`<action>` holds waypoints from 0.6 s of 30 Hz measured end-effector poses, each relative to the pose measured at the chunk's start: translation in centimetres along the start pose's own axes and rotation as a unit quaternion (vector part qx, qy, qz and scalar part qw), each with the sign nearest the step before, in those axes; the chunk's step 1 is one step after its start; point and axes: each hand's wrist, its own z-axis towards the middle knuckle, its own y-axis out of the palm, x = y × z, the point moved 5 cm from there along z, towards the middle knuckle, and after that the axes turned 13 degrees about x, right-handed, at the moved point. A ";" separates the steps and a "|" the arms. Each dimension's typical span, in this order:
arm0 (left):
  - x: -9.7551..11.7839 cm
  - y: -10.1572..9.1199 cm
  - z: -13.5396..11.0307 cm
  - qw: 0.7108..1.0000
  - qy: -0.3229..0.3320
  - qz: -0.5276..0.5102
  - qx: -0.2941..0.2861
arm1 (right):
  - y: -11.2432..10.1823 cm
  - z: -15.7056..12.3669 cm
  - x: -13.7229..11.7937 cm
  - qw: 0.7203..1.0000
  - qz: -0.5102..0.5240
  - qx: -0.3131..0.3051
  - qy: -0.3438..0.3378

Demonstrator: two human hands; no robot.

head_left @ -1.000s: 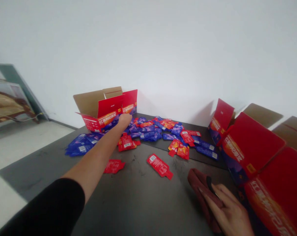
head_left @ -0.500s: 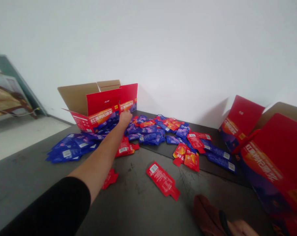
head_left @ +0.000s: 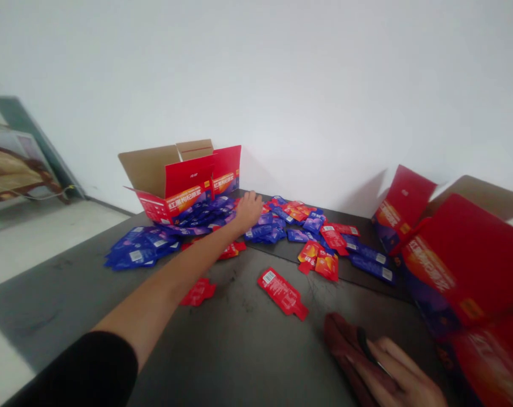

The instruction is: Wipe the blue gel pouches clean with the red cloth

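The left hand has just moved to the right, away from the front of the open red box, and it has opened up. Now its fingers are spread wide, and it lies on top of the small blue and red packets, just beside the box. It does not pinch anything that can be seen, and no one can tell if a packet is under the palm. Most of the packets lie in a messy heap on the dark table, on both sides of the hand. One red packet lies alone, nearer the person. The right hand is near, on the right, with its fingers lying together on a dark red cloth. It cannot be told if it grips the cloth. At the far right stand big red boxes.
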 end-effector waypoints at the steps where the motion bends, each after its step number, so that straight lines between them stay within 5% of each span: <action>1: 2.4 -1.0 -0.7 0.999 0.029 -0.025 0.009 | -0.1 0.1 -0.4 1.000 0.000 -0.007 0.005; 4: 9.5 -4.3 -4.1 0.984 0.137 -0.111 0.020 | 0.6 0.2 -1.4 0.994 0.000 -0.094 0.052; 9: 17.7 -7.5 -10.4 0.934 0.294 -0.204 -0.018 | 0.8 0.5 -1.8 0.991 0.025 -0.098 0.088; 13: 22.6 -6.1 -11.7 0.929 0.304 -0.204 -0.053 | 0.6 0.5 -2.0 0.990 0.046 -0.093 0.091; 18: 29.5 -2.7 -9.4 0.932 0.287 -0.204 -0.080 | 0.5 0.7 -2.2 0.989 0.048 -0.106 0.094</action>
